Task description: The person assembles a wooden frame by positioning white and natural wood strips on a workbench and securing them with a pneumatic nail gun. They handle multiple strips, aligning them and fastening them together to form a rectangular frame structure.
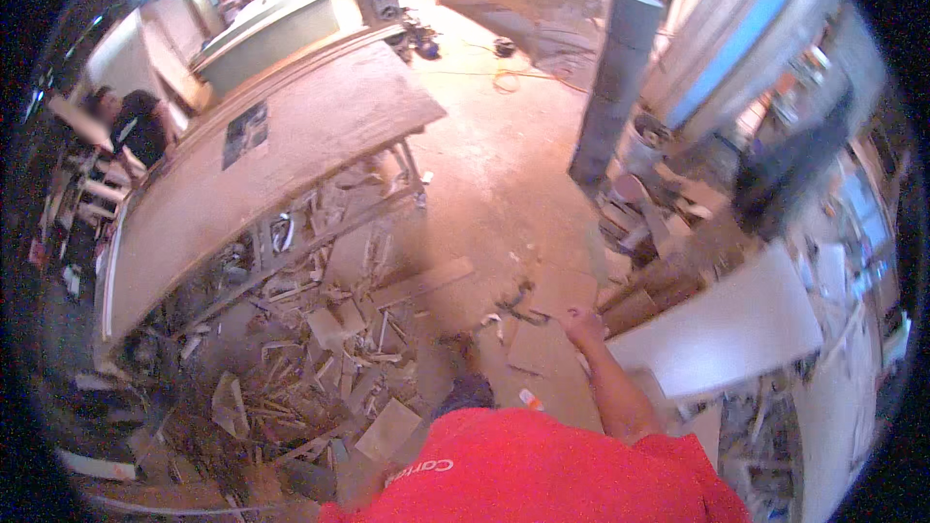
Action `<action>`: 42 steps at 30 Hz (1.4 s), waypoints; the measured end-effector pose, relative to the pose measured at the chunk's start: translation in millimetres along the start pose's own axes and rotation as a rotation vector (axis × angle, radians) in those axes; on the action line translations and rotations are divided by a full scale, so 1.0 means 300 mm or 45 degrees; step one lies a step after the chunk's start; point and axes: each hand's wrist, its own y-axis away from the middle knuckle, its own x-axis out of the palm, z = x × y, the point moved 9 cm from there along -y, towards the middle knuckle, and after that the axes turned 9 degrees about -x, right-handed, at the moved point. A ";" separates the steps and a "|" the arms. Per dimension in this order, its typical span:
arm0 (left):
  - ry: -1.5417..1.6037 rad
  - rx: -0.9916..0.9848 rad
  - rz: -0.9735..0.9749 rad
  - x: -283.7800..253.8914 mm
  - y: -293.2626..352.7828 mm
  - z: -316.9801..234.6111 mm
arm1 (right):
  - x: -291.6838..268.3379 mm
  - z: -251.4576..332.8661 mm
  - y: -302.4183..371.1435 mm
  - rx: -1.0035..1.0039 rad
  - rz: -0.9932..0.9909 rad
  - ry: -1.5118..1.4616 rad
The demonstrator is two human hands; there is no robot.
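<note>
My right hand [583, 325] reaches forward at the right of centre, its arm bare below a red sleeve. Its fingers look curled together, and what they hold, if anything, is too small to make out. Just left of the fingers is a dark, curved object [520, 304] of unclear kind; whether it touches the hand cannot be told. Beside my right forearm lies a large pale panel [722, 329] with a smooth, shiny face. My left hand does not show.
A long wooden worktable [320, 102] stands at the left, with wood offcuts [334, 324] heaped below and before it. At its far side is another person [143, 126]. A tall grey board [617, 87] stands upright to the right. An orange cord [506, 83] lies on the floor.
</note>
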 end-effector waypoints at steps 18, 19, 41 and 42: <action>0.251 0.926 0.426 -0.924 -0.102 -2.725 | -0.097 -0.487 -0.670 0.780 0.465 -0.042; 0.293 0.925 0.446 -0.934 -0.120 -2.817 | -0.123 -0.526 -0.784 0.794 0.477 -0.026; 0.070 1.027 0.002 -1.957 -0.725 -4.935 | -0.444 -0.601 -2.873 0.860 0.240 -0.199; 0.013 1.028 0.063 -1.964 -0.732 -5.100 | -0.407 -0.612 -2.802 0.979 0.346 -0.210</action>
